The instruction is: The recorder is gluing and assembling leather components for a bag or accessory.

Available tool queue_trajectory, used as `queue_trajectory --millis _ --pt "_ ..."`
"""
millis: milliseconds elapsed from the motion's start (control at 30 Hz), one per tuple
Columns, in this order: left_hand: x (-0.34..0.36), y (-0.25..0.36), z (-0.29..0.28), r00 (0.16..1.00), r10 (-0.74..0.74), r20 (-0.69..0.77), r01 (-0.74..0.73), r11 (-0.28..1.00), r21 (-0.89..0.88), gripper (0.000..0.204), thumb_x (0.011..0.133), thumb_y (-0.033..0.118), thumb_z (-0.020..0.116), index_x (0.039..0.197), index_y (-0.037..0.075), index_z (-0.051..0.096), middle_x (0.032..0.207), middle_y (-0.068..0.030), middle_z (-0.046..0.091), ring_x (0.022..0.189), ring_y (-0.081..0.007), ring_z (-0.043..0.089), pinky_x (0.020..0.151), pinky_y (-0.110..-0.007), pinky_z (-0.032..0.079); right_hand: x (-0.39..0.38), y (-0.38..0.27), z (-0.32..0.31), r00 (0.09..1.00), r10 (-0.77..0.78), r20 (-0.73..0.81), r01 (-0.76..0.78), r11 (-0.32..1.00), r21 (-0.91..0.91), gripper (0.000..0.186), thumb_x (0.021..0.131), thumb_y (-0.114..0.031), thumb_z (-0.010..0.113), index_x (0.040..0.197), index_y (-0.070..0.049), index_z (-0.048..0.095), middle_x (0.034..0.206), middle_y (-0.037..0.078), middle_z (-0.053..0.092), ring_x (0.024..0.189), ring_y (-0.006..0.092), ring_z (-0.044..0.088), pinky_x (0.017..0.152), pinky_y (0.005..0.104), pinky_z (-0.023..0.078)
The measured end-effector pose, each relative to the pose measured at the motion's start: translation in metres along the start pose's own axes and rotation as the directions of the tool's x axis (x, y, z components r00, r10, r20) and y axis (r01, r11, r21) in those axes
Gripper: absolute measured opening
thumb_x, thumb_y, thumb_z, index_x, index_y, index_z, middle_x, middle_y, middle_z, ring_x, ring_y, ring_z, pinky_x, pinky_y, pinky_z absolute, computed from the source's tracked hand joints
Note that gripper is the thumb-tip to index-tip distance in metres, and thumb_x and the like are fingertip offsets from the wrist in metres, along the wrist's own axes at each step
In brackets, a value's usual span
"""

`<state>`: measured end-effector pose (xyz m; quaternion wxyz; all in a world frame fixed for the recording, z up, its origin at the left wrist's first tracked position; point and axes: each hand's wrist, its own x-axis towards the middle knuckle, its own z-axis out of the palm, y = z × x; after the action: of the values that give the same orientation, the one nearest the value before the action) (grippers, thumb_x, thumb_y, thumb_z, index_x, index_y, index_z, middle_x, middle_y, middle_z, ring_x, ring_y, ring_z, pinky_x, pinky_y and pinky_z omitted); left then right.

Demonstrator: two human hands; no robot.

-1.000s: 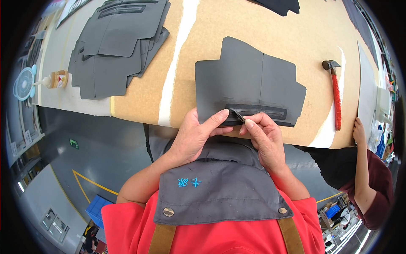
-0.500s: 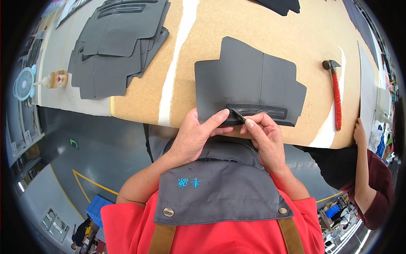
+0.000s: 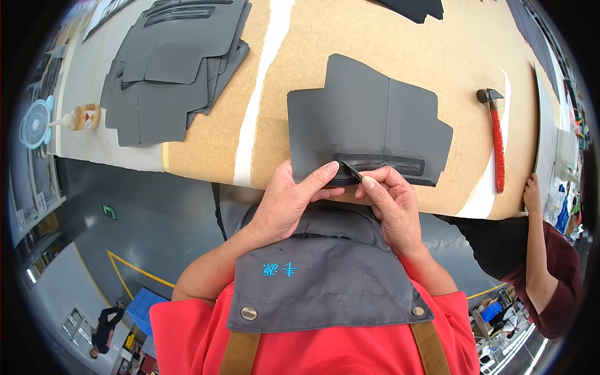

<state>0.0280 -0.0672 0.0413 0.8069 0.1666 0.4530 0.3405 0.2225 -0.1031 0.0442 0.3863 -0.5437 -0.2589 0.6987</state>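
A dark grey cut panel (image 3: 356, 106) lies in front of me, its near edge at the table's front. Along that edge runs a black-framed slot (image 3: 390, 164). My left hand (image 3: 289, 199) grips the panel's near left edge, thumb on top and fingers beneath. Between the thumb and fingers of my right hand (image 3: 394, 199) is a small dark pointed tool (image 3: 352, 169). Its tip rests at the left end of the slot, close to my left thumb. Whether it is tweezers or a single-pointed tool cannot be made out.
Similar grey panels (image 3: 165, 56) are piled at the far left, near a glue bottle (image 3: 84, 117). A red-handled hammer (image 3: 497, 140) lies on the right of the brown-covered table (image 3: 465, 56). Beyond it, a co-worker's hand (image 3: 532, 192) holds a pale board (image 3: 546, 125). Dark pieces (image 3: 415, 7) lie at the far edge.
My hands, the tool and the panel look practically unmoved. At the right, the co-worker's pale board has shifted slightly rightward. A distant person at lower left has moved.
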Motion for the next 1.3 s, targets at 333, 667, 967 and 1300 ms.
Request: queue_trajectory --millis 333,667,967,1300 --pt "-0.003 -0.003 -0.001 1.0 0.005 0.001 -0.005 1.0 0.004 0.038 0.098 0.018 0.066 0.125 -0.004 0.051 0.119 -0.0125 0.062 0.105 -0.0185 0.065 0.09 -0.037 0.059 -0.003 0.001 0.002 1.0 0.0 -0.011 0.0 1.0 0.002 0.014 0.1 -0.013 0.062 0.106 0.0 0.063 0.088 0.002 0.064 0.086 0.0076 0.061 0.084 0.0243 0.05" --pt "0.003 0.004 0.001 1.0 0.015 -0.012 -0.015 1.0 0.018 0.035 0.098 0.016 0.064 0.126 -0.002 0.051 0.12 -0.0111 0.062 0.106 -0.0184 0.065 0.09 -0.037 0.059 0.005 -0.003 -0.001 1.0 0.017 -0.006 -0.017 1.0 0.02 0.014 0.1 -0.014 0.062 0.105 -0.001 0.063 0.088 0.001 0.064 0.086 0.0068 0.06 0.083 0.0239 0.049" --pt "0.021 0.044 -0.014 0.998 -0.005 0.064 -0.017 0.94 0.34 0.039 0.094 0.011 0.068 0.128 -0.003 0.056 0.119 -0.0112 0.065 0.105 -0.021 0.066 0.083 -0.036 0.062 -0.015 -0.055 -0.021 0.974 -0.225 -0.01 0.203 0.894 -0.399 0.018 0.096 -0.012 0.066 0.111 -0.004 0.062 0.084 -0.002 0.061 0.074 0.0055 0.053 0.069 0.0231 0.043" --pt "0.148 0.155 0.07 0.677 0.592 0.438 -0.648 0.196 0.736 0.051 0.087 0.024 0.078 0.127 -0.002 0.059 0.112 -0.014 0.068 0.106 -0.0187 0.065 0.09 -0.032 0.055 0.072 -0.003 -0.051 0.853 -0.522 -0.006 0.451 0.742 -0.496 0.028 0.105 -0.026 0.051 0.1 -0.002 0.066 0.098 0.011 0.065 0.085 0.0213 0.065 0.077 0.0344 0.052"
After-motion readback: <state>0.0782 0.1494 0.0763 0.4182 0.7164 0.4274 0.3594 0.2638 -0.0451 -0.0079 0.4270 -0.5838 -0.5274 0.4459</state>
